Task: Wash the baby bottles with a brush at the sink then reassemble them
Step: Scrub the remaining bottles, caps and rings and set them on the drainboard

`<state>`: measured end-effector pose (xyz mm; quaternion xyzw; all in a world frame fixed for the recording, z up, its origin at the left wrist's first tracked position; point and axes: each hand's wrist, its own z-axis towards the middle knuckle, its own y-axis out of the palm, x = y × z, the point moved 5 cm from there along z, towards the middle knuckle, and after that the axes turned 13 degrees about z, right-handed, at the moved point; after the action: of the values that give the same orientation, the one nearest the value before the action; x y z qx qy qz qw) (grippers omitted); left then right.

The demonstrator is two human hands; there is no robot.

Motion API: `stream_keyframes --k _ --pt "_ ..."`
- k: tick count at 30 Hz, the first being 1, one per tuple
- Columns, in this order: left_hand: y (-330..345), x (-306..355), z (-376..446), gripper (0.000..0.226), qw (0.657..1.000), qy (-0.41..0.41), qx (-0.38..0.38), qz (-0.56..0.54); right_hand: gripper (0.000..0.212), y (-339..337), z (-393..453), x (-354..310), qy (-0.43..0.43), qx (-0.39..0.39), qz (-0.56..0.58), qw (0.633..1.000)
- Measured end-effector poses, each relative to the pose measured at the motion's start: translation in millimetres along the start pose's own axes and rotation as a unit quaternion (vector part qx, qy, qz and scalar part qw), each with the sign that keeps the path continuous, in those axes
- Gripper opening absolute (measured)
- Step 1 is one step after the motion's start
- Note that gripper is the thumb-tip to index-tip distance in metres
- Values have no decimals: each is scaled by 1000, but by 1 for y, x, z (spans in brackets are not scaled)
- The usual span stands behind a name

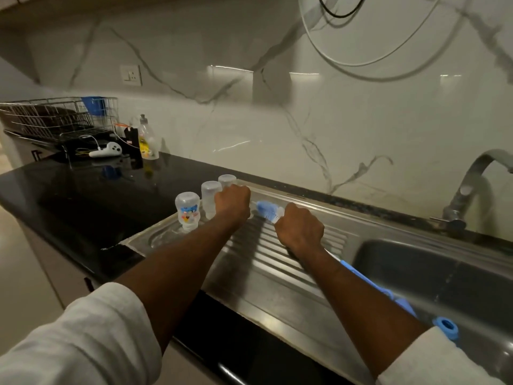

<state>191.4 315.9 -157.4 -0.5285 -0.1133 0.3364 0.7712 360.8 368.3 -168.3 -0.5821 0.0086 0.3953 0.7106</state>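
Here, over the ribbed steel drainboard [277,257], right hand [301,230] fist-grips the blue bristly brush [268,211] w/ long plastic handle, left hand [232,202] curls round a bottle (mostly hidden), beside three upturned translucent bottles [187,208].

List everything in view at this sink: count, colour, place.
baby bottles: three, clear, upside down on the drainboard's left end
bottle brush: one, blue and white, between the hands
drainboard: one, steel, ridged
sink basin: one, steel, right
tap: one, steel, behind basin
soap bottle: one, clear and yellow, counter
dish rack: one, wire, far left
left hand: curled over something hidden
right hand: grips the brush
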Motion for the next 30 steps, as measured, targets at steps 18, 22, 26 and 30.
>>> stream_keyframes --k 18,22,26,30 --pt "-59 130 -51 29 988 111 45 -96 38 -114 -41 111 30 32 2 999" --pt "-83 203 -82 29 978 134 50 -151 43 -155 -55 165 59 50 -42 996" --pt "-91 268 -104 28 962 167 -4 -215 39 -182 -74 229 81 55 -57 994" --pt "-77 323 -117 32 967 187 -29 -168 37 -196 -95 281 117 32 -86 989"
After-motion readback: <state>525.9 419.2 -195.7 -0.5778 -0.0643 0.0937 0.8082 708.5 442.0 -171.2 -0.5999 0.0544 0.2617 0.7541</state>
